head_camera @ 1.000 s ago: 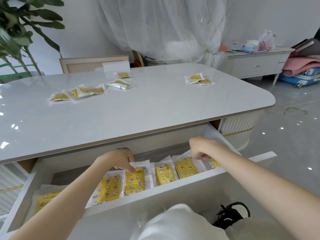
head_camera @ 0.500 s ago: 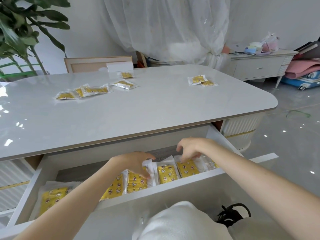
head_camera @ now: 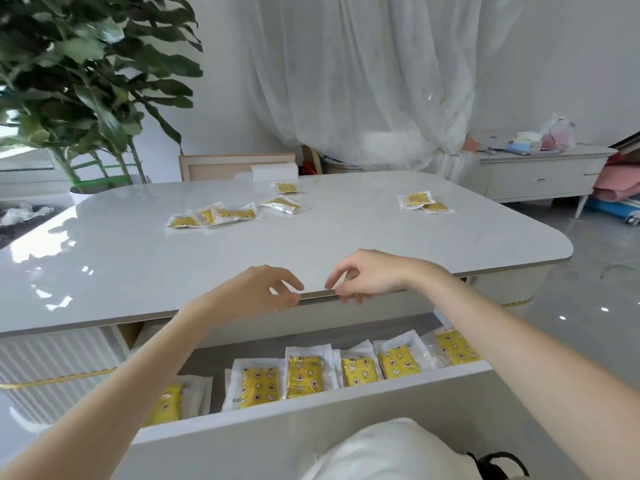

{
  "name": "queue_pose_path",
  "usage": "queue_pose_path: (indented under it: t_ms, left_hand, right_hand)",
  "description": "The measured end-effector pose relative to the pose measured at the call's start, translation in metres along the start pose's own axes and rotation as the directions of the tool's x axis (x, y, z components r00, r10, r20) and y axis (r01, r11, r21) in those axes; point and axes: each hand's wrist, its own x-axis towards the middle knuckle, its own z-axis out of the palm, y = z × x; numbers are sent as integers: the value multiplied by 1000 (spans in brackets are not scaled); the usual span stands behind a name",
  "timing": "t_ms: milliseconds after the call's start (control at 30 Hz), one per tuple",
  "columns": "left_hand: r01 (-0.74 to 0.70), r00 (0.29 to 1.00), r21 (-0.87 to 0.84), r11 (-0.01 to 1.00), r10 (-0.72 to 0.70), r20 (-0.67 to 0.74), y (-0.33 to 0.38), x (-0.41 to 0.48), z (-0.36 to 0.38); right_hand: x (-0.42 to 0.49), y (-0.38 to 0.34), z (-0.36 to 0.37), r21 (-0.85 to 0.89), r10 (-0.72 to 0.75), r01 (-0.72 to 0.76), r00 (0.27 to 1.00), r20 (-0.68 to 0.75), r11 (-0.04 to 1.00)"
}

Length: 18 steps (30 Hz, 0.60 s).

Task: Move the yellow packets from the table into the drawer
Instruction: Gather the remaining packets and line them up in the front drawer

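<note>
Head camera over the desk (head_camera: 138,271), and here's the count. Seven yellow packets (head_camera: 235,213) lie on the desk top. Three overlap in a row at far centre-left, and one sits just right of them. Another lies beyond that, beside a small white box (head_camera: 273,173). The last two touch each other out at the far right.

Down below, the drawer (head_camera: 346,427) is pulled open and six more packets show inside. One lies off at the left end. Five stand in a row behind the front wall, leaning back, with the last one partly hidden by the right forearm.

Two hands are up, both over the desk's near edge and close together but apart. The left hand (head_camera: 263,289) has its fingers (head_camera: 294,282) loosely curled with the thumb tucked underneath, and it holds nothing. The right hand (head_camera: 367,275) mirrors it: fingers bent and slack, tips pointing down toward the edge, no packet in them. Whether those fingertips actually touch the desk edge, I can't tell from here.

One leafy plant (head_camera: 86,81) stands at the far left corner.
</note>
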Motion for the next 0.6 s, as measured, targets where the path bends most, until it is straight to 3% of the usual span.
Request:
queue_pose_path:
  t_ms: [100, 300, 400, 533, 600]
  left_hand:
    - [46, 988, -96, 994, -60, -142, -17, -1, -20]
    - [227, 891, -59, 972, -232, -390, -77, 13, -33]
    - [336, 854, -4, 942, -306, -421, -104, 24, -31]
    - [405, 815, 16, 914, -353, -460, -132, 44, -24]
    - [423, 791, 17, 906, -360, -495, -143, 61, -26]
  right_hand:
    - [14, -12, -7, 102, -25, 38, 992, -125, 994]
    - [70, -17, 1, 159, 6, 57, 929, -369, 986]
    - [106, -15, 8, 208, 59, 27, 916, -397, 978]
    - [149, -12, 22, 161, 111, -55, 927, -359, 985]
    - [168, -11, 31, 100, 103, -67, 902, -419, 993]
